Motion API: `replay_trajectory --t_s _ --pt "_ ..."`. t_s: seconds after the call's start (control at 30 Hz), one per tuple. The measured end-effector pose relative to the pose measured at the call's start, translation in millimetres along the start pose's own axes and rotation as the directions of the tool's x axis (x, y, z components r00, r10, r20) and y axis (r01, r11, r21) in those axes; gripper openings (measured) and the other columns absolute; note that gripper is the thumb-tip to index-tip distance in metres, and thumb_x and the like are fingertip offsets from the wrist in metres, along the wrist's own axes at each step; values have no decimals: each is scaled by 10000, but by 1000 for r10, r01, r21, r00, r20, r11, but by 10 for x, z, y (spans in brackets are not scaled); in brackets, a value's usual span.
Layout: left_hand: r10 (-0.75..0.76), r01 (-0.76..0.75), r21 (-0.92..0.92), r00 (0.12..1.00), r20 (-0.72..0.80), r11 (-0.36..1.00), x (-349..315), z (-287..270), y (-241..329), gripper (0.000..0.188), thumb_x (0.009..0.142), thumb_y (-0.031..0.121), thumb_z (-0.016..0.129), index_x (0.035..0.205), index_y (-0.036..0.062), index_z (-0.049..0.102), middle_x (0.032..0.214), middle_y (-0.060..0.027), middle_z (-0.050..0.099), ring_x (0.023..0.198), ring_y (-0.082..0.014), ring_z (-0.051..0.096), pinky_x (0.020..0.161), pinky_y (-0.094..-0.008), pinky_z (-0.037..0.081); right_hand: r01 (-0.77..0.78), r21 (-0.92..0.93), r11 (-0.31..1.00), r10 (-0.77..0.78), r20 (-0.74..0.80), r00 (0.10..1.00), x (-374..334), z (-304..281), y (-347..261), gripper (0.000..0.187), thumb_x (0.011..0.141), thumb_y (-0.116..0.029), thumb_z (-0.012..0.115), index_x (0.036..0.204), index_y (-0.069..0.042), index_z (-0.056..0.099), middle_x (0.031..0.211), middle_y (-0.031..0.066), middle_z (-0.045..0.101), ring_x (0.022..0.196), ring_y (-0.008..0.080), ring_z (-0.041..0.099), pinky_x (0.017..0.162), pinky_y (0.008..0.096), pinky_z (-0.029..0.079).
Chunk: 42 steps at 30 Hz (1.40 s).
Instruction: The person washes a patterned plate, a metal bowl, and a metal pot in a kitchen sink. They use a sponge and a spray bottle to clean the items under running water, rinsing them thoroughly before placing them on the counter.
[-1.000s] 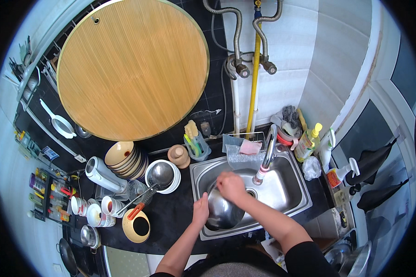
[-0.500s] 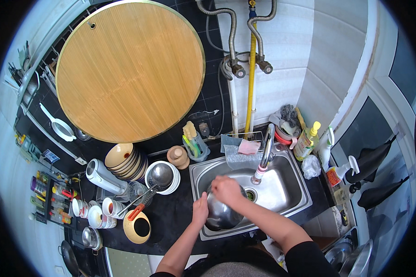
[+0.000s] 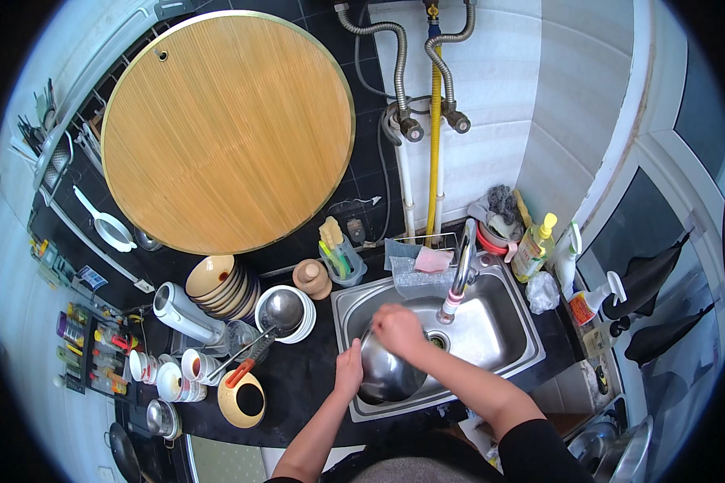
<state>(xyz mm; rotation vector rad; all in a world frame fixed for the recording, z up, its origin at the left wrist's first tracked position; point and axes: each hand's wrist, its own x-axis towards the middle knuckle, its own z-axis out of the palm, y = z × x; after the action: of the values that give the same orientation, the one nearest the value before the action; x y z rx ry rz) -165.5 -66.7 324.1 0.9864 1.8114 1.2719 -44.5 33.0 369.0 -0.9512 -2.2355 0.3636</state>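
A shiny metal bowl is tilted in the left part of the stainless steel sink. My left hand grips its left rim. Over the far side of the bowl, my right hand is closed in a fist; whatever its fingers hold, if anything, is hidden. The right forearm crosses above the sink's near edge. Just right of my right hand stands the faucet, its spout pointing down toward the drain.
White bowls, a ladle and a cream pot stand left of the sink. A yellow pump bottle and a spray bottle line its right side. Pink and white cloths lie behind, beneath a large round board.
The view has shifted slightly. Both hands stay at the metal bowl, with the right fist almost in the same spot over it.
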Motion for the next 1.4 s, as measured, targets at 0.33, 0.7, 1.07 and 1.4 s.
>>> replay_trajectory --t_s 0.33,0.7,1.07,1.4 --pt "46 -45 38 999 -18 998 -4 -26 -59 501 917 348 402 676 -80 496 560 -145 484 547 -167 428 565 -344 386 -21 45 999 21 7 1000 -10 21 -51 94 641 -130 589 558 -93 564 651 79 552 652 266 570 583 381 471" --pt "7 -7 -42 1000 -1 999 -78 5 29 508 916 368 417 618 -41 463 557 -44 434 565 -103 369 530 -298 355 54 42 998 -55 24 998 -70 0 -67 93 645 -121 590 567 -75 568 650 70 547 644 251 567 588 368 467" --pt "-171 170 -169 985 10 971 35 0 40 521 911 423 401 616 3 491 605 -7 453 584 -94 362 532 -289 357 178 -54 983 -175 56 983 -16 -85 -246 70 631 -110 618 587 -77 574 675 69 544 667 247 543 590 345 444" --pt "-230 232 -165 973 37 958 87 -39 161 563 907 480 362 690 -10 536 687 -28 489 650 -108 389 586 -289 370 136 -92 986 -133 40 990 110 -8 -183 61 624 -120 600 590 -78 573 666 91 551 660 257 549 583 371 444"
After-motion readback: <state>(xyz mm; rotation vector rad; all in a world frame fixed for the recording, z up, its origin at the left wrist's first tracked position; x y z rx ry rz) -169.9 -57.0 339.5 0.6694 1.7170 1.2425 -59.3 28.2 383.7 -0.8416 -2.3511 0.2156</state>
